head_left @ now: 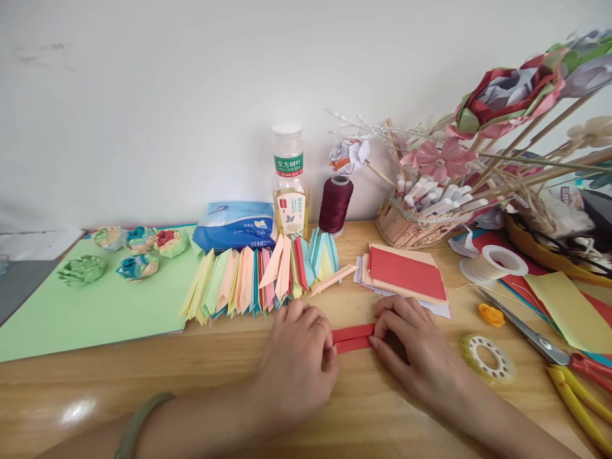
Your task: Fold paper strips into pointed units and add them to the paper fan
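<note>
A narrow folded strip of red paper [352, 338] lies on the wooden table [224, 376] between my hands. My left hand [299, 360] presses its left end with fingers curled down on it. My right hand [406, 344] covers the right end, fingers flat and pressing the fold. Just behind my hands stands a row of folded pastel paper pieces [258, 277]. A stack of paper sheets with a red one on top [406, 274] lies behind my right hand.
A green sheet [95, 312] with several paper flowers [138, 248] lies at left. A tissue pack [234, 226], bottle [289, 185] and maroon thread spool [335, 204] stand at the back. Right: basket of paper flowers [421, 223], white spool [492, 264], tape roll [488, 357], scissors [549, 347].
</note>
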The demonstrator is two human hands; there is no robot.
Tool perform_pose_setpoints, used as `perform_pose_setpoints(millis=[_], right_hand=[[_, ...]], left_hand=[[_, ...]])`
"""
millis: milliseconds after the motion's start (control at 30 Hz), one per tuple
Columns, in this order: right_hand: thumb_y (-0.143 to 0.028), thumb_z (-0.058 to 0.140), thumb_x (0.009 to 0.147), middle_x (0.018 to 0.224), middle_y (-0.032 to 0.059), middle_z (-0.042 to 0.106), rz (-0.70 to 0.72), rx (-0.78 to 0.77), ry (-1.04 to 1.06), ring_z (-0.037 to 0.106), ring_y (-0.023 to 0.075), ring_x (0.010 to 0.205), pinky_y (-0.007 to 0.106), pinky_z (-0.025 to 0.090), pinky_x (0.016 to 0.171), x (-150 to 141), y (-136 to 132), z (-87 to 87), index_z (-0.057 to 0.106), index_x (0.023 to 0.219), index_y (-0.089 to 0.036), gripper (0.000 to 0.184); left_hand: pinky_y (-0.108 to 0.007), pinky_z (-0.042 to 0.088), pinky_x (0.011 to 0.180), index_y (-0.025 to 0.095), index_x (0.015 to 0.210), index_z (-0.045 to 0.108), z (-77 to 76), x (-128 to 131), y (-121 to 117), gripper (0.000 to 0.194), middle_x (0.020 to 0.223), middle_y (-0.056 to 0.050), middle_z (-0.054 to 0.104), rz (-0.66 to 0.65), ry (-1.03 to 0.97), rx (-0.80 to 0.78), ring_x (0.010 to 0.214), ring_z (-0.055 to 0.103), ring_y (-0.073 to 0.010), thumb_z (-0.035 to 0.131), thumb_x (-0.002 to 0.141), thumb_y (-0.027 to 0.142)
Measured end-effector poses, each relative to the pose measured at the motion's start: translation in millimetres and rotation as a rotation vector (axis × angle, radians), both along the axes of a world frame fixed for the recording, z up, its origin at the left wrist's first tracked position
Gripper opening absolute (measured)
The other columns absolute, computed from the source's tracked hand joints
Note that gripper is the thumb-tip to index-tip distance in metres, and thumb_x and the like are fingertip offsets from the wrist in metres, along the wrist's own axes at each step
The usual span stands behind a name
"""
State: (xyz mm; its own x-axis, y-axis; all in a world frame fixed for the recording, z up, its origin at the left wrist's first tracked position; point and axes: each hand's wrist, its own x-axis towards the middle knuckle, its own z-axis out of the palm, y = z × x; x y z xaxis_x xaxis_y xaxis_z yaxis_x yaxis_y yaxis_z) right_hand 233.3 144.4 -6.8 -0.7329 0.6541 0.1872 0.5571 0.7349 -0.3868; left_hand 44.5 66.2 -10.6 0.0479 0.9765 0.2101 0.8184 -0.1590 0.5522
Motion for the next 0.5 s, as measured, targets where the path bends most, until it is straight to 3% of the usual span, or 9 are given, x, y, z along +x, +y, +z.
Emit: perform_pose_setpoints(millis=[133,233,333,433,500], right_hand=[[-0.018,0.048,0.084,0.093,0.0068,0.056,-0.025,-0.033,0.034,0.052,0.0223,0.087,0.039,0.047,0.072,-1,1,0.9,0.048,0.078,-0.022,0.007],[-0.017,0.046,0.085,0.093,0.0072,0.058,-0.021,-0.010,0.054,0.054,0.0216,0.085,0.037,0.048,0.070,0,1,1.1,0.050,0.084,-0.021,0.006],[-0.013,0.042,0.087,0.094,0.0071,0.062,0.081,0.142,0.076,0.056,0.0205,0.085,0.038,0.047,0.074,5,-3,0.1,0.056,0.093,-0.021,0.017],[-0.012,0.046,0.087,0.104,0.0076,0.066,0.272,0.344,0.046,0.059,0.0217,0.097,0.041,0.044,0.087,10,-10,-1.5,0.058,0.113,-0.018,0.029],[-0.015,0.048,0.088,0.111,0.0080,0.067,0.319,0.396,0.014,0.059,0.0226,0.105,0.041,0.044,0.092,11,-14,-1.6,0.059,0.116,-0.015,0.030]], left_hand=[[-0.034,0.033,0.067,0.018,0.083,0.057,1.4,-4,-2,0.016,0.078,-0.001,0.057,-0.048,-0.001,0.025,0.079,0.046,-0.0194,0.054,0.074,0.005],[-0.034,0.030,0.067,0.025,0.092,0.066,-0.5,-7,-3,0.023,0.079,-0.001,0.056,-0.132,0.046,0.118,0.080,0.045,-0.0189,0.053,0.081,0.009],[-0.034,0.030,0.065,0.025,0.090,0.069,-2.4,-9,-2,0.022,0.077,-0.002,0.055,-0.164,0.127,0.194,0.078,0.045,-0.0184,0.051,0.086,0.013],[-0.038,0.034,0.070,0.022,0.091,0.069,-4.0,-9,-2,0.020,0.093,-0.005,0.061,-0.184,0.228,0.273,0.087,0.049,-0.0218,0.050,0.088,0.017],[-0.041,0.037,0.075,0.017,0.092,0.067,-6.2,-9,-3,0.021,0.100,-0.006,0.063,-0.222,0.332,0.366,0.093,0.052,-0.0228,0.046,0.090,0.015]])
